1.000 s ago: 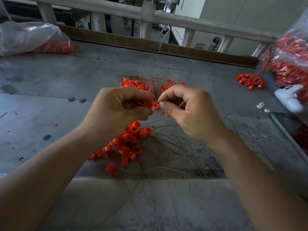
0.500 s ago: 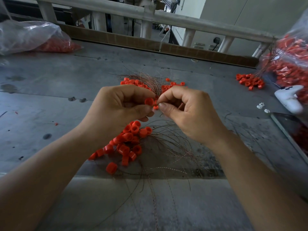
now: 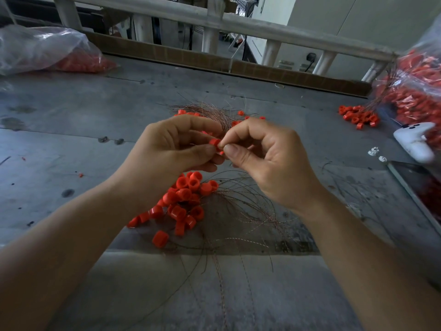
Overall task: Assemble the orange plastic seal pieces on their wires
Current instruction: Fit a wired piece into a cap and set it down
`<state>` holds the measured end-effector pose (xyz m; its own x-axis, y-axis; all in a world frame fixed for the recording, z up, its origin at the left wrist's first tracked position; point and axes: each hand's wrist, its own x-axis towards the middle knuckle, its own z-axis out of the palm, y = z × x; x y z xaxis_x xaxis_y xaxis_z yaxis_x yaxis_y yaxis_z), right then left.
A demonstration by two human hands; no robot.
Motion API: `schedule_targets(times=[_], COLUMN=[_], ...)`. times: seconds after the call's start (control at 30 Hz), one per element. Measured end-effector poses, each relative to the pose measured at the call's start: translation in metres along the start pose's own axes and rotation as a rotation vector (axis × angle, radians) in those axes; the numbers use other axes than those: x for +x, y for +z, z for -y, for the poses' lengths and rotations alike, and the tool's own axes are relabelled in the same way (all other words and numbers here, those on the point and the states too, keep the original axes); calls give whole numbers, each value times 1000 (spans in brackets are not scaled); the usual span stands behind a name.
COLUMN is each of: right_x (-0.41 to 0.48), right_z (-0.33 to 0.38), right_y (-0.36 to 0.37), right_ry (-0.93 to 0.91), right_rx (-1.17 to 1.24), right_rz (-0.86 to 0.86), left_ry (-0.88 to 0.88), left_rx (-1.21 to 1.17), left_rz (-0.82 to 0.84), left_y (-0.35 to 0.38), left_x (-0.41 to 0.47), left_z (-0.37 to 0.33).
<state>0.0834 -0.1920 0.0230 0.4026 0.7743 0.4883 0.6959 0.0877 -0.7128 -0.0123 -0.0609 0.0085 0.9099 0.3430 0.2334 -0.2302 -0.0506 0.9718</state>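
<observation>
Landmark for all positions: near heap of short orange plastic cylindrical caps (image 3: 183, 201) lying on the scuffed grey metal worktable (image 3: 71, 139). Left hand (image 3: 171, 149) is raised directly above the heap, fingers curled, thumb and forefinger pinching one small orange plastic seal piece (image 3: 214, 142). Right hand (image 3: 267, 158) is above and to the right of the heap, thumb tip and bent forefinger pressed together against the right end of that same piece, the other fingers curled into the palm. The two hands' fingertips touch at the piece. Whether a wire is held in the right pinch cannot be told; it is too fine to make out. Thin loose copper-coloured wires (image 3: 248, 206) fan out from the heap to its right and toward the near table edge. Beyond the heap, past the hands, lies a second bundle of fine reddish wires (image 3: 210, 111) with a few scattered orange pieces (image 3: 241, 113) beside it. Far right of the heap: a small cluster of orange caps on wires (image 3: 358, 115), a clear plastic bag full of orange parts (image 3: 415, 87), a white moulded handheld controller (image 3: 415, 142) and a dark flat panel (image 3: 420, 187) at the table's edge. Far left and behind the heap: a crumpled clear plastic bag holding orange parts (image 3: 43, 48). Behind everything, a white tubular railing (image 3: 238, 20).
</observation>
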Motion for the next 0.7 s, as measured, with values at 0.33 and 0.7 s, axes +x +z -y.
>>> schedule_targets(times=[0.33,0.7], right_x=[-1,-1], right_z=[-4,-4], right_y=[-5,-7], right_ry=[50,101], right_rx=[-5,-57], right_rz=[-52,-95], left_ry=[-86,-77], left_rx=[-190,-169], left_rz=[-22,-43], left_y=[0,0], left_x=[1,-1], left_z=[0,-1])
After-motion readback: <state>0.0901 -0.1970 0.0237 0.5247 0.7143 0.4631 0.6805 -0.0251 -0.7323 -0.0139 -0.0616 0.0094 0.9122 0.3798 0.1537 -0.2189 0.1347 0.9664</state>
